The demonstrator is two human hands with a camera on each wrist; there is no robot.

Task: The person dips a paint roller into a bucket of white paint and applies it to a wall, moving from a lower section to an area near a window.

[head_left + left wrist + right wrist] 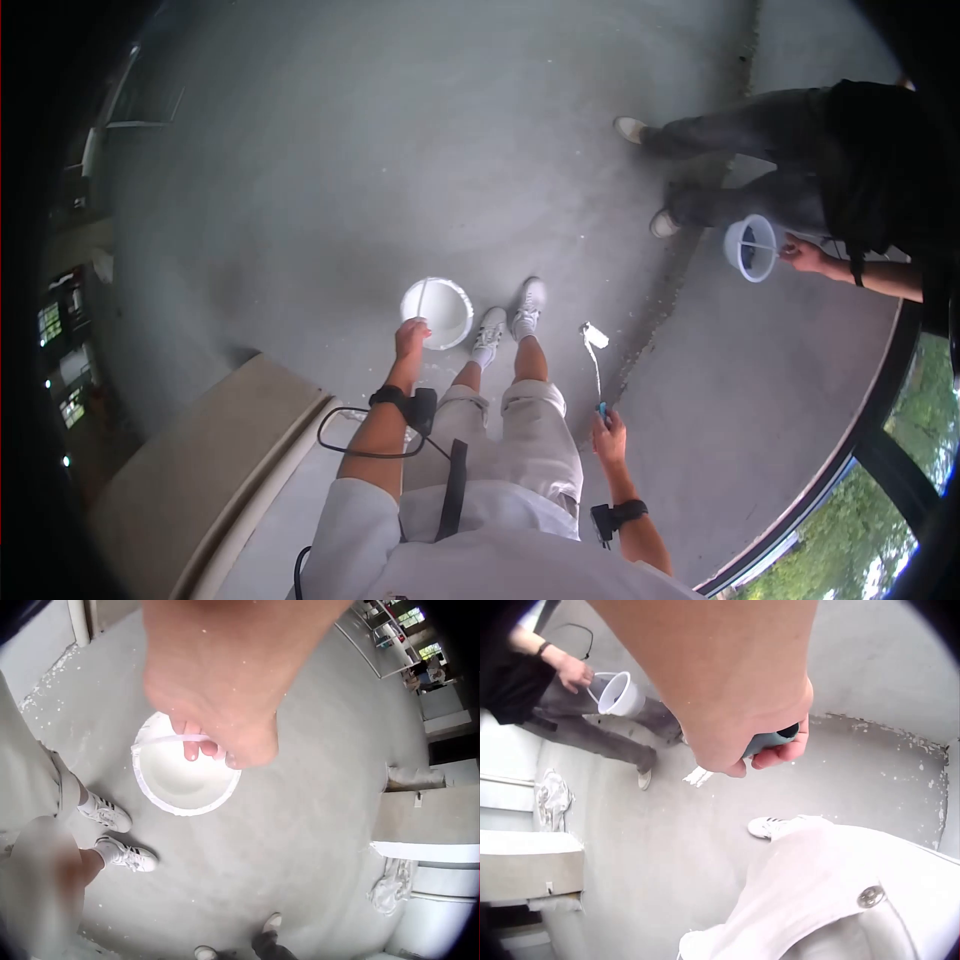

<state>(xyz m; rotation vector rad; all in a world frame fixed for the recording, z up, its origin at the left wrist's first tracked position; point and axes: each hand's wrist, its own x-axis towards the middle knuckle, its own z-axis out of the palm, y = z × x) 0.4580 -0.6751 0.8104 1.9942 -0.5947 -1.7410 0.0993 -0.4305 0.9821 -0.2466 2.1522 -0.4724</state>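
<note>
My left hand [411,338] grips the handle of a white bucket [465,318]. In the left wrist view the fingers [193,750] curl round the white handle [161,740], and pale liquid shows inside the rim. My right hand [608,437] holds a paint roller [595,335] by its blue-green grip [769,741]. The roller's white head points forward, away from me, over the grey floor, at the end of a thin, paint-spattered rod. In the right wrist view most of the roller is hidden behind the hand.
At the right another person [790,150] stands holding a small white bucket [750,248]. A low beige ledge [220,440] lies at the left. Windows [890,500] curve along the right edge. White specks dot the grey floor [300,200], and crumpled plastic [391,889] lies by a wall.
</note>
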